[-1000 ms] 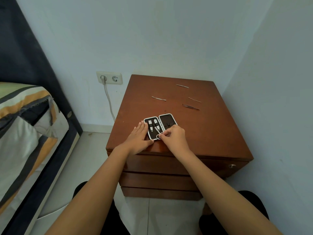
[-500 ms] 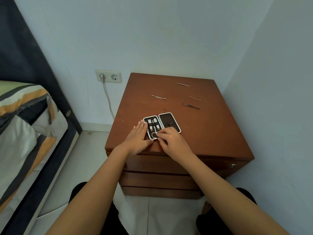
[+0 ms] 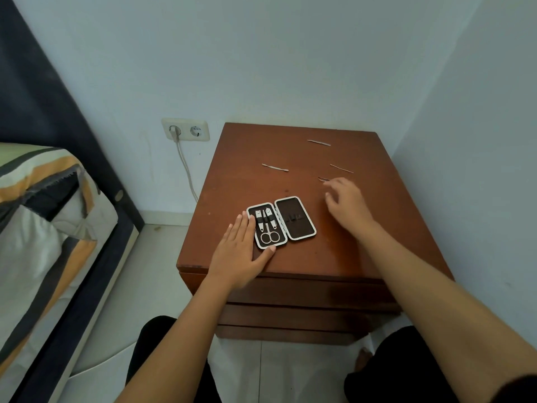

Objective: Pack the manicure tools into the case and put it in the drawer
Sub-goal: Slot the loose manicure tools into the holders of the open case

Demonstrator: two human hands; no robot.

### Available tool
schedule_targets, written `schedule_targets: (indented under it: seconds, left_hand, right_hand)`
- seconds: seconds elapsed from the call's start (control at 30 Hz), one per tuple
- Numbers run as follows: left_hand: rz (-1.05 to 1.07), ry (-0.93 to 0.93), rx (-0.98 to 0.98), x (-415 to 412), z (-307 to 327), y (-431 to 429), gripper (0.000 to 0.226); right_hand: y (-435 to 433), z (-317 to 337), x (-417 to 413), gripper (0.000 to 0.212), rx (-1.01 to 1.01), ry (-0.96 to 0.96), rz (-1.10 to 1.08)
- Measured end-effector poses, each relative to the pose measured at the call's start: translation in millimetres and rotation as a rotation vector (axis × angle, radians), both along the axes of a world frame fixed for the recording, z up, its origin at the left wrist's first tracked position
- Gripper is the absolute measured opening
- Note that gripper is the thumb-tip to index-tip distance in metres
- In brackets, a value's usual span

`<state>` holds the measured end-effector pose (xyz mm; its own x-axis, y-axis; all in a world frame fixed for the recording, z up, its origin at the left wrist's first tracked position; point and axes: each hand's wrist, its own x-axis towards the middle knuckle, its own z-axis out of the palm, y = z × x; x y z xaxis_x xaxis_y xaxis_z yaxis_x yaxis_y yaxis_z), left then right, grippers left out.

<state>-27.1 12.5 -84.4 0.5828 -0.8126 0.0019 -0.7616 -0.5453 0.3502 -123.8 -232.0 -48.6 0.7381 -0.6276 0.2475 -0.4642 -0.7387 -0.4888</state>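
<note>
The open case (image 3: pixel 281 221) lies near the front edge of the wooden nightstand (image 3: pixel 363 242), both halves flat. Its left half holds small scissors (image 3: pixel 269 231) with a clipper on each side under elastic straps; the right half shows only empty loops. My left hand (image 3: pixel 239 251) rests flat, fingers together, against the case's left side, the thumb touching its near corner. My right hand (image 3: pixel 347 203) hovers well right of the case, fingers loosely spread and holding nothing, its fingertips just over one thin metal tool (image 3: pixel 323 179) that it partly hides. Three more slim tools lie loose farther back: one (image 3: pixel 275 167) toward the left, one (image 3: pixel 341 168) just beyond my right hand, and one (image 3: pixel 318 142) close to the rear edge. Bare wood surrounds them. The right wall (image 3: pixel 479 141) runs tight along the nightstand. To the left, a socket (image 3: pixel 186 130) with a cord (image 3: pixel 186 167), then the bed (image 3: pixel 43 228) across a strip of floor. The drawers (image 3: pixel 305 298) beneath are closed.
</note>
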Motion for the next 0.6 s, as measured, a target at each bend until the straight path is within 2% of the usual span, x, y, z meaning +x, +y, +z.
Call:
schedule_targets:
  seconds: [0.23,0.43,0.5,0.6]
  left_hand:
    - [0.041,-0.091,-0.065,-3,-8,-2,0.095]
    - [0.050,-0.114,-0.081,-5,-6,-2,0.092]
    - [0.051,-0.118,-0.076,-5,-5,-2,0.091]
    - [0.052,-0.121,-0.070,-6,-4,-3,0.090]
  right_hand:
    - [-35,-4,29,0.030,-0.124,0.213,-0.027]
    - [-29,-6,37,0.028,-0.147,0.193,-0.006]
    - [-22,-1,42,0.028,-0.047,0.055,0.020]
    - [1,15,52,0.034,0.219,-0.216,0.037]
